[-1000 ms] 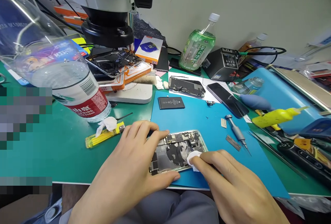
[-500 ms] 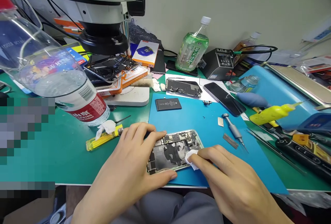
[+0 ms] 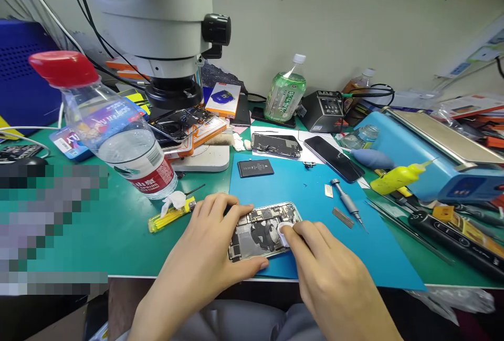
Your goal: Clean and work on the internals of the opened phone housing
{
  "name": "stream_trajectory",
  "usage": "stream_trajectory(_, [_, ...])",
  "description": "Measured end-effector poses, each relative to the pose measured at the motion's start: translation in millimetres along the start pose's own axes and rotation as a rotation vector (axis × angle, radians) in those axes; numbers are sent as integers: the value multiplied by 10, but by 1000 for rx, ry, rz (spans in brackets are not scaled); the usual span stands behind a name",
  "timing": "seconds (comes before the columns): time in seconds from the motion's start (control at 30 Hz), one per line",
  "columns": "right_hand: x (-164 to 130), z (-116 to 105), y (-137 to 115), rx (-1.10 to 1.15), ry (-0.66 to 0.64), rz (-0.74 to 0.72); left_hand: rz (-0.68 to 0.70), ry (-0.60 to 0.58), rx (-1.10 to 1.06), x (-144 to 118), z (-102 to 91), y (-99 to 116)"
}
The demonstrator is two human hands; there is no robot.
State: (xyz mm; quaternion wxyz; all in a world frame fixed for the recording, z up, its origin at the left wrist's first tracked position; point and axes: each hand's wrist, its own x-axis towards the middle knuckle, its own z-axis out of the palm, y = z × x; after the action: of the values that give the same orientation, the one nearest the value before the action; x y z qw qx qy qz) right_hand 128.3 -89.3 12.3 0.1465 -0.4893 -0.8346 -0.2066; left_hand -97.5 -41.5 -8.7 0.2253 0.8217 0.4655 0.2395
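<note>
An opened smartphone [image 3: 248,241] lies face up on the blue mat, its circuit board and the bare bay beside it exposed. My left hand [image 3: 208,249] grips its left end, fingers at the far edge and thumb along the near edge. Between the fingertips of my right hand [image 3: 328,265] is a folded piece of white tissue [image 3: 283,233], pressed onto the phone's inside near its right end. The tips of some right fingers are hidden. Behind the phone lies a black phone battery [image 3: 255,168].
A red-capped water bottle [image 3: 136,157] and a yellow lighter [image 3: 169,216] stand and lie at left, under a microscope [image 3: 157,26]. To the right are a screwdriver [image 3: 348,202], tweezers [image 3: 409,231], a yellow bottle [image 3: 399,179] and a blue machine [image 3: 417,154]. Phone parts [image 3: 275,145] lie behind.
My right hand has moved the tissue from the phone's near edge inward, up onto its inside. The left hand keeps its grip on the phone. The view has tilted upward.
</note>
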Motion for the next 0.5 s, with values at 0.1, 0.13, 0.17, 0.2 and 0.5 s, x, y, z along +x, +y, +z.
stream_trajectory(0.1, [1,20,-36,-14,10,26,-5,-19,-20,15,-5,-2])
stream_trajectory(0.13, [0,23,-41,-13,11,28,-7,-22,-26,20,-5,-5])
stream_trajectory(0.17, [-2,25,-42,-11,15,28,-9,-21,-30,23,-4,-7])
stream_trajectory(0.2, [-3,27,-41,-8,20,25,-10,-22,-33,25,-3,-10])
stream_trajectory(0.5, [37,53,-25,-25,45,19,-20,-19,-65,4,6,-7])
